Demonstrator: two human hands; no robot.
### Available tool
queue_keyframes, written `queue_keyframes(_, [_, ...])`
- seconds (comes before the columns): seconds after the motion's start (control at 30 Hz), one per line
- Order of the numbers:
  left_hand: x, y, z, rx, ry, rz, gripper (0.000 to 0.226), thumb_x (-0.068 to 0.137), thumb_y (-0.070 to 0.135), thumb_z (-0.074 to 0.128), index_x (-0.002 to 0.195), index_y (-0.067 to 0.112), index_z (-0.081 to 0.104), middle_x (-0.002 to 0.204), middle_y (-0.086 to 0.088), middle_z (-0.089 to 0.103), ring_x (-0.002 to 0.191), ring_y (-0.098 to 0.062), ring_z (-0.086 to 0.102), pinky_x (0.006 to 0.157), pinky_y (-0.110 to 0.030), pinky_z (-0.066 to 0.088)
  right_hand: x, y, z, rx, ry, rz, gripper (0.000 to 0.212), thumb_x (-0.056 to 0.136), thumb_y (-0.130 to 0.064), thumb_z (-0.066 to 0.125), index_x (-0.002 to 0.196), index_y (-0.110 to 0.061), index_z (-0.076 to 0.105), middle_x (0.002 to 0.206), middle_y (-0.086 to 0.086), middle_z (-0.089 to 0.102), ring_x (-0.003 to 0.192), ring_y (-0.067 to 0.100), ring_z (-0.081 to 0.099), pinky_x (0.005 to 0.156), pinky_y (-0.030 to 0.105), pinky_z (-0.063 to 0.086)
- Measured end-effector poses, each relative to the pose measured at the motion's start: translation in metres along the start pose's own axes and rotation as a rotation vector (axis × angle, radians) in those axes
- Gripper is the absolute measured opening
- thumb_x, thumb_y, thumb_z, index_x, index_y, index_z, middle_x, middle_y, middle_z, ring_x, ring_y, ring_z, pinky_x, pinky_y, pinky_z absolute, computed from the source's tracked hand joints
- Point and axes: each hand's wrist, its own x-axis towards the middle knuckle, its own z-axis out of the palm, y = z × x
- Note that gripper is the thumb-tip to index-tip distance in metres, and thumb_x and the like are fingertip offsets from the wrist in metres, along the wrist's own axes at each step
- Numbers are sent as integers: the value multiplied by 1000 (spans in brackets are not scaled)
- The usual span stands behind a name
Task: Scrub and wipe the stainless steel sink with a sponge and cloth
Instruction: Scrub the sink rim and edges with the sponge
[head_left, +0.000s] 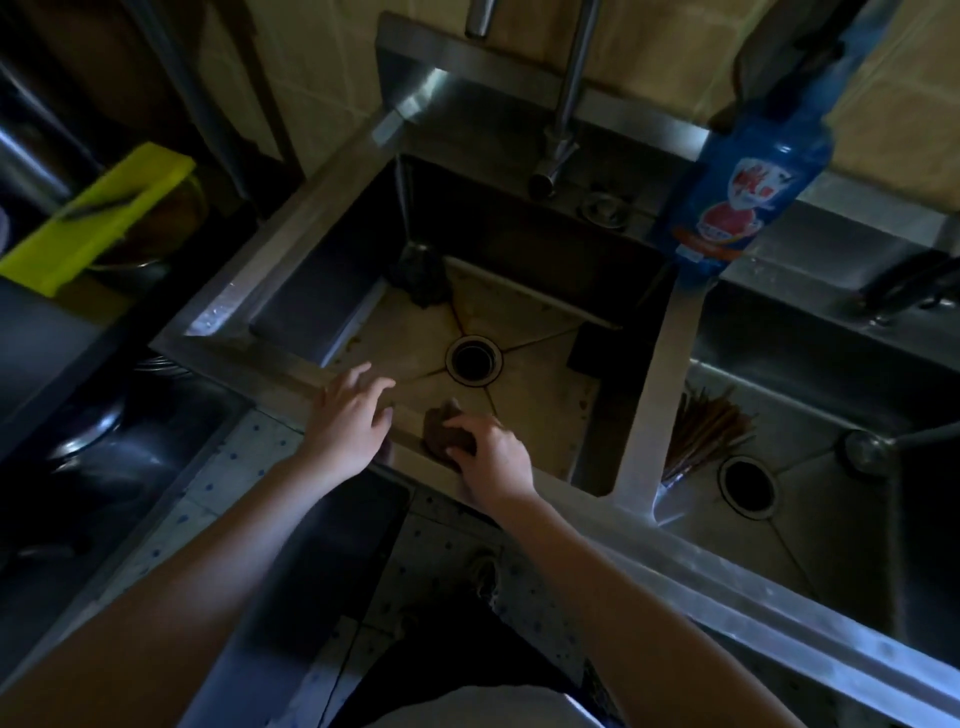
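Note:
The stainless steel sink (530, 312) has a square basin with a round drain (474, 360) in its stained floor. My right hand (493, 457) grips a brown sponge (441, 426) against the basin's near edge. My left hand (348, 421) rests on the sink's front rim with its fingers spread, just left of the sponge. A dark crumpled cloth (421, 278) lies in the basin's far left corner. A dark rectangular block (587, 349) sits at the right wall of the basin.
A blue detergent bottle (737, 187) stands on the divider at the back right. The faucet (563, 98) hangs over the basin's rear. A second basin (810, 467) on the right holds chopsticks (701, 431). A yellow-green board (98, 213) lies far left.

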Motion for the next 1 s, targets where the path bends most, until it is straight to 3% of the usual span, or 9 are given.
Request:
queue_keyframes(0.23, [-5,-26,-20,38,86,-93,34,90,24,55,123,15,55,141,-12,39,130,-33,37,108,-48,27,31,-24,15,0,-91,-75,32,82,-18,65,113,-28,62,114,0,61,97,20,60,75,24,44])
queue_keyframes(0.47, [-4,-69,-34,22,114,-191,34,90,23,55,123,16,54,143,-12,37,133,-31,32,106,-48,24,51,-40,28,13,-122,-85,33,82,-19,67,112,-30,62,114,-1,63,99,19,61,81,27,46])
queue_keyframes(0.67, [12,-105,-49,12,99,-170,38,90,22,56,127,15,52,140,-12,40,129,-32,38,106,-48,27,66,-61,40,13,-117,-66,34,81,-18,69,112,-29,63,116,-3,63,102,17,61,85,27,47])
queue_keyframes(0.83, [24,-139,-69,14,91,-138,41,91,23,54,130,15,47,136,-13,43,124,-34,41,105,-47,27,81,-87,57,-2,-98,-23,34,79,-18,70,111,-30,65,115,-4,64,102,16,60,82,19,40])
queue_keyframes(1.0, [42,-176,-89,44,96,-99,40,89,23,57,127,14,50,133,-13,46,124,-34,42,104,-47,27,98,-116,80,6,-55,10,35,79,-16,70,110,-31,65,113,-3,66,100,17,62,81,21,43])
